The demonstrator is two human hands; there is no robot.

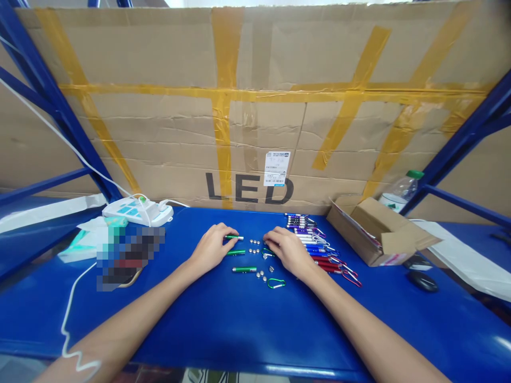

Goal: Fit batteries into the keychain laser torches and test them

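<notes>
My left hand (212,246) rests on the blue table (239,319), fingers curled round the end of a small green flashlight (235,238). My right hand (288,250) lies palm down with fingers bent over small parts; what it holds, if anything, is hidden. Between the hands lie several silver button cells (254,246). Two more green flashlights (244,269) lie just in front of my left hand. A green carabiner (276,283) sits near my right wrist.
A row of purple, blue and red keychain flashlights (319,250) lies right of my right hand. An open cardboard box (379,236), a plastic bottle (401,189) and a black mouse (423,281) stand at the right. A white power strip (138,211) is at the left.
</notes>
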